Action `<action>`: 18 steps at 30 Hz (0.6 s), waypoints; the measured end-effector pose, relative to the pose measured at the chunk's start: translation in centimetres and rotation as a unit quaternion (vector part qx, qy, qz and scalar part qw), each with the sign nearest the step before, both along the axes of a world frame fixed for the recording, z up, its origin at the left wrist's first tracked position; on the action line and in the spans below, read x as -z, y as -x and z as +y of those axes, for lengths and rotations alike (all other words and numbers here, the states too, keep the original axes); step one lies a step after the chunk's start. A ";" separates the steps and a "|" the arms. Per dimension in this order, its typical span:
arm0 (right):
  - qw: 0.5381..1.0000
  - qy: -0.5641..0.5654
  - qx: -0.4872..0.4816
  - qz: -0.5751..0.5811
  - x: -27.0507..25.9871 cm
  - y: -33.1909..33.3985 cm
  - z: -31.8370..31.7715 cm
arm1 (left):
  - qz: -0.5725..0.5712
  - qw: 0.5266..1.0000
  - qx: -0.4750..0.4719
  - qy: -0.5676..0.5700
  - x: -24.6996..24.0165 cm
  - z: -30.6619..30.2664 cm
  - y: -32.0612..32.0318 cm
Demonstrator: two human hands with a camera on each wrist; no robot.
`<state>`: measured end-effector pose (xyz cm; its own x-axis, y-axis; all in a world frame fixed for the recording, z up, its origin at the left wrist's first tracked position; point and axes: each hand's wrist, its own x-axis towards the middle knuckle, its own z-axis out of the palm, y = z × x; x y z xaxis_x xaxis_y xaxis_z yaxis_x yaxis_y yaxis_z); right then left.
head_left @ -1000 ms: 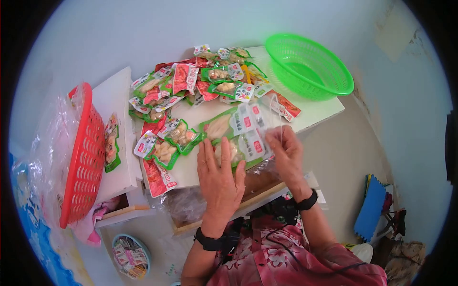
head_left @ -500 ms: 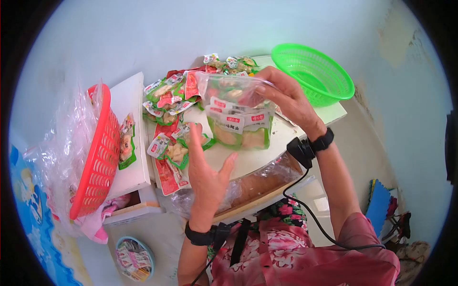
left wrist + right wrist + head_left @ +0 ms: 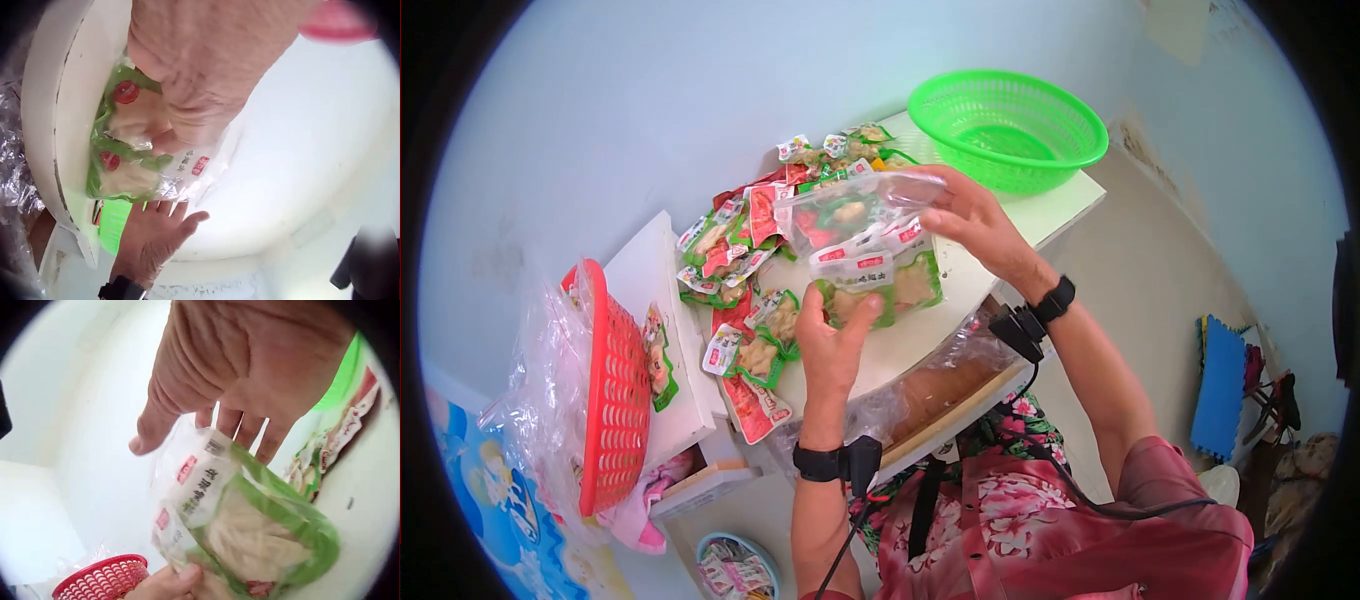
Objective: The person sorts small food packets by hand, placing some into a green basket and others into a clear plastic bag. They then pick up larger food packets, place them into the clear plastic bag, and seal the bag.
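A clear plastic bag point(image 3: 868, 193) holds two green-and-white snack packets point(image 3: 915, 282) with pale food showing through their windows. My left hand point(image 3: 832, 345) grips the bag's lower left corner, its thumb across the front of one packet and the other fingers behind. At the bag's upper right is my right hand point(image 3: 982, 232); its fingers point(image 3: 249, 430) lie straight along the far side while the thumb stands apart, as the right wrist view shows. In the left wrist view the packets lie side by side inside the bag, and the left thumb presses over them.
Behind the bag is a pile of snack packets point(image 3: 718, 243) on the white table point(image 3: 1050, 215). A green basket point(image 3: 1010, 165) stands at the back right. To the left, a red basket point(image 3: 618, 400) holds clear bags point(image 3: 540, 370). An open drawer point(image 3: 940, 400) sits below the table's front edge.
The bag of packets has been raised from lying on the table. The left hand let it go, then took its lower left corner. The right hand has loosened from the bag's top edge.
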<state>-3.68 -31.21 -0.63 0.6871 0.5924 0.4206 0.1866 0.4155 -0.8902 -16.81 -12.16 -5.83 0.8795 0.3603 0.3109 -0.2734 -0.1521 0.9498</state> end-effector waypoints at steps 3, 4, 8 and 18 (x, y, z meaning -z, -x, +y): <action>0.996 0.069 0.013 -0.051 3.0 -0.1 -1.0 | 0.009 1.000 0.009 0.020 0.9 0.2 0.0; 0.996 0.083 0.012 -0.041 3.7 0.4 -1.1 | 0.013 1.000 0.017 0.022 1.1 0.2 0.0; 0.996 0.090 0.010 0.001 6.0 2.0 -0.2 | -0.043 0.999 0.026 -0.015 0.8 -0.7 0.2; 0.954 0.193 0.173 -0.148 -1.4 4.9 0.5 | -0.015 0.936 0.062 0.347 0.8 -2.0 1.8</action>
